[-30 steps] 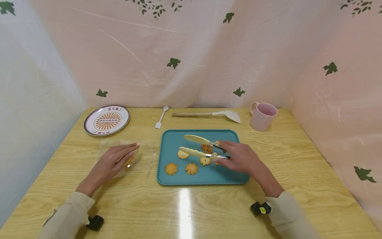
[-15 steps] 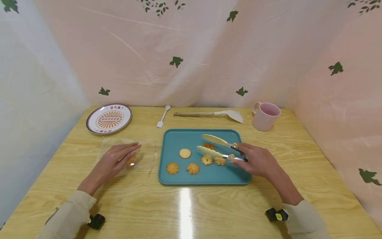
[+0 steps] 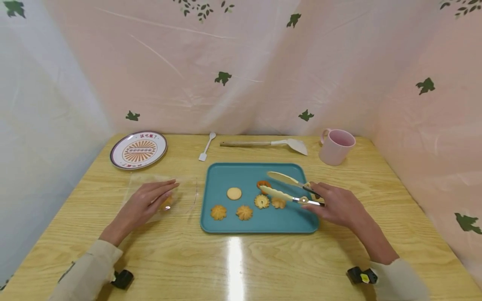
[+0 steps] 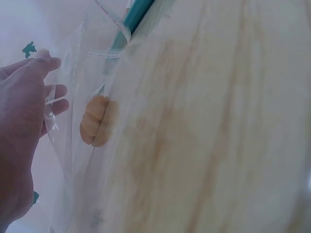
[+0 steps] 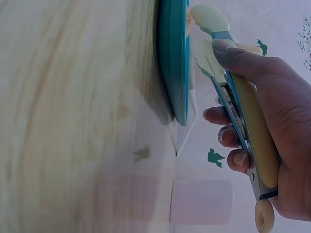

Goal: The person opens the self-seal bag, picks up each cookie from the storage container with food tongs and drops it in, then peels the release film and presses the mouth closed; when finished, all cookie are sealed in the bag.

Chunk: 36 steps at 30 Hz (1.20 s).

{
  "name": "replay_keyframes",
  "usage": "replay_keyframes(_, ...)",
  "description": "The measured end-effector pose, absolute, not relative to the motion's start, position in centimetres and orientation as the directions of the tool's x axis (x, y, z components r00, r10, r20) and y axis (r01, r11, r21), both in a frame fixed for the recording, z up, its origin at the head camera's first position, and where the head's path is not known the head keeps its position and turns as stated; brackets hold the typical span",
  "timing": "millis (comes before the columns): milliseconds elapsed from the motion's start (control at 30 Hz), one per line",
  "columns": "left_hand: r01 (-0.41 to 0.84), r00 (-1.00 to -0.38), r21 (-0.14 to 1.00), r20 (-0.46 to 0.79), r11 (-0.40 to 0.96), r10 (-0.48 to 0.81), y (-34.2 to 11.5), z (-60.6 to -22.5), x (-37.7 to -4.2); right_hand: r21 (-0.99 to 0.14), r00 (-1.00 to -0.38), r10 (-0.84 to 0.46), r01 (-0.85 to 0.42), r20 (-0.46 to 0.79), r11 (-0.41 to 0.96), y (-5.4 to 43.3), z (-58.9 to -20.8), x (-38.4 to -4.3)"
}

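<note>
My left hand (image 3: 144, 203) holds the upper layer of a clear plastic bag (image 3: 188, 192) lifted, its fingers fairly straight. Inside the bag lies a golden cookie (image 4: 94, 120), partly covered by the hand in the head view. In my right hand (image 3: 337, 203) is a pair of tongs (image 5: 255, 126) with cream tips, spread apart with nothing between them. The tips hover above the right part of a teal tray (image 3: 233, 171). On it lie a round plain cookie (image 3: 234, 193), several flower-shaped cookies (image 3: 244, 212) and a pretzel (image 3: 263, 184), partly hidden by the tongs.
Behind the bag sits a patterned plate (image 3: 138, 150). A small white spatula-ended spoon (image 3: 207, 147) and a wooden-handled turner (image 3: 263, 143) lie behind the tray. To the back right is a pink mug (image 3: 335, 148). Fabric walls (image 3: 241, 100) close off the table's back and sides.
My right hand has moved rightward with the tongs, from over the round cookie and pretzel to the tray's right side. My left hand stays at the bag.
</note>
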<state>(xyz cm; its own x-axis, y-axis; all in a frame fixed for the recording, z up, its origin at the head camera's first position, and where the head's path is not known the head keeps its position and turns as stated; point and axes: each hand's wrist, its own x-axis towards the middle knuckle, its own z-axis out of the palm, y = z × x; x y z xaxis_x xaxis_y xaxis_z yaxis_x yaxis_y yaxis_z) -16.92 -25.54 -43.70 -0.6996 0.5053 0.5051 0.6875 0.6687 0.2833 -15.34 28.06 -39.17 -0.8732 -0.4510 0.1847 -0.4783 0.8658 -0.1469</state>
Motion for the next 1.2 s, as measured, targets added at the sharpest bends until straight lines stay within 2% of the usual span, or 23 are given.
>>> replay_keyframes(633,0.684,-0.704,0.284,0.501,0.672,0.504,-25.4,-43.8,-16.9,-0.103,-0.845,-0.52,-0.533,0.127,0.84,28.3,-37.4,-15.7)
replay_keyframes(900,0.719,-0.662,0.265,0.539,0.642,0.52,-25.6,-44.0,-17.2,-0.118,-0.842,-0.537,-0.538,0.041,0.835,27.6,-36.1,-16.4)
replay_keyframes(1200,0.729,-0.651,0.256,0.547,0.635,0.526,-25.5,-44.1,-17.3,-0.148,-0.85,-0.527,-0.518,-0.026,0.843,27.2,-35.8,-16.7)
